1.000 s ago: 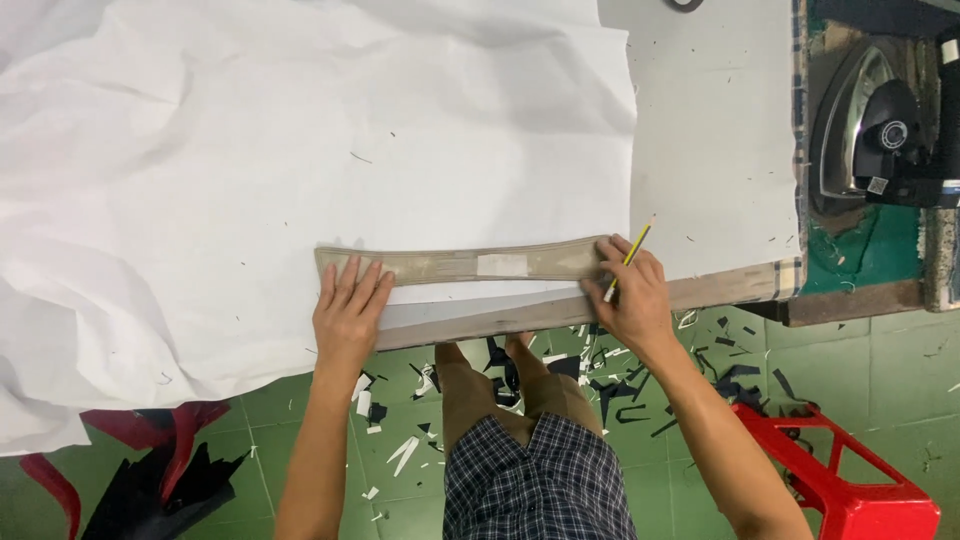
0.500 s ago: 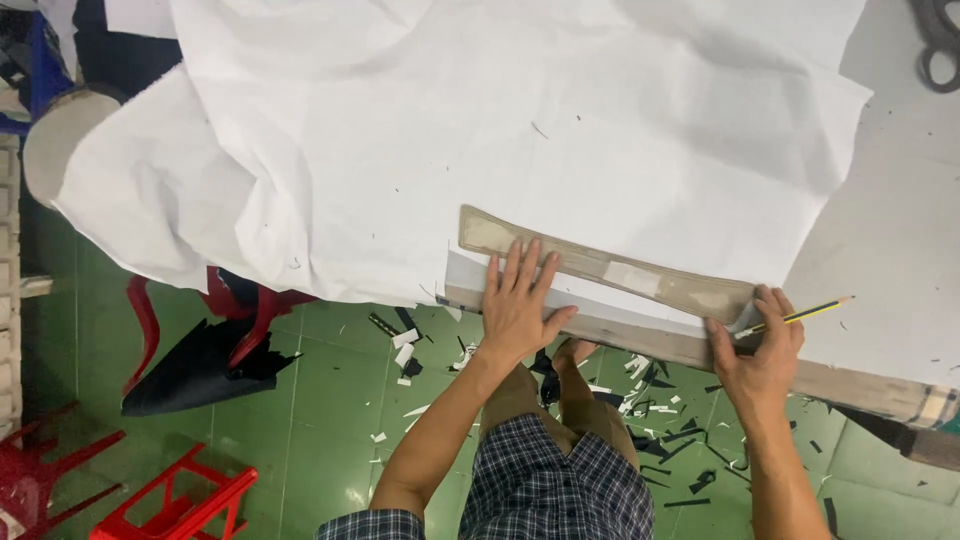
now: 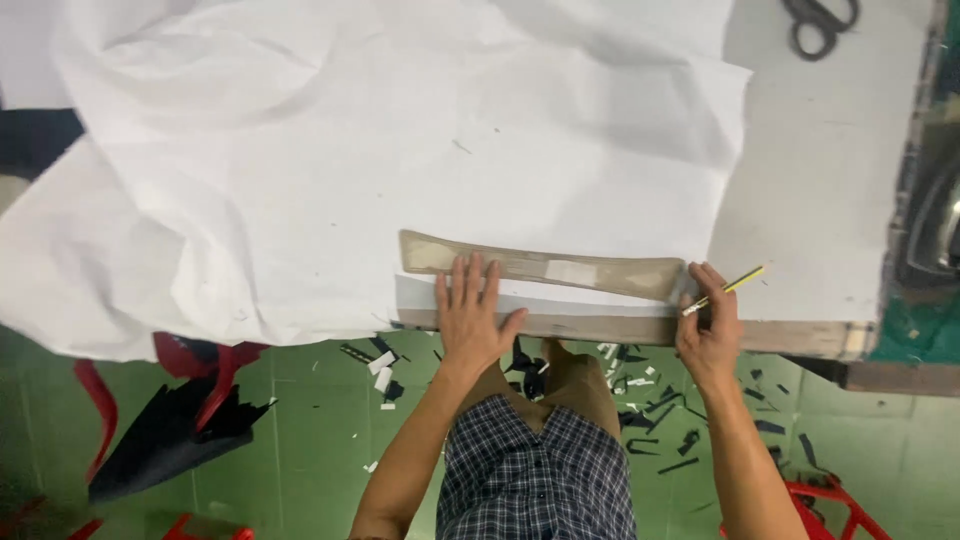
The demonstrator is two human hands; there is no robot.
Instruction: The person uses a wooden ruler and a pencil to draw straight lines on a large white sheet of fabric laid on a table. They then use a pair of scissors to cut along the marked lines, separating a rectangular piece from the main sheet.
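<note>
**Pattern strip pinned flat at the table's edge**

While the left hand lies flat with its fingers spread and straight, it presses down on a long tan pattern strip that rests on the white fabric. The palm hangs over the near edge of the table, and only the fingertips reach onto the strip; the hand grips nothing, it simply bears down. The strip runs along the fabric's near edge, just inside the wooden lip of the table, with a pale patch near its middle.

At the strip's right end sits the right hand. Its fingers are curled in close around a yellow pencil, held between thumb and forefingers, the shaft slanting up and away to the right. The pencil's lower end is just beside the strip's right tip, though whether it touches the fabric there I cannot tell.

The white fabric covers most of the tabletop and spills off the left side in loose folds. A pair of dark scissors lies at the far right corner, well apart from both hands. Below, the green floor is littered with dark and white offcuts, and red stools stand near the person's legs.
</note>
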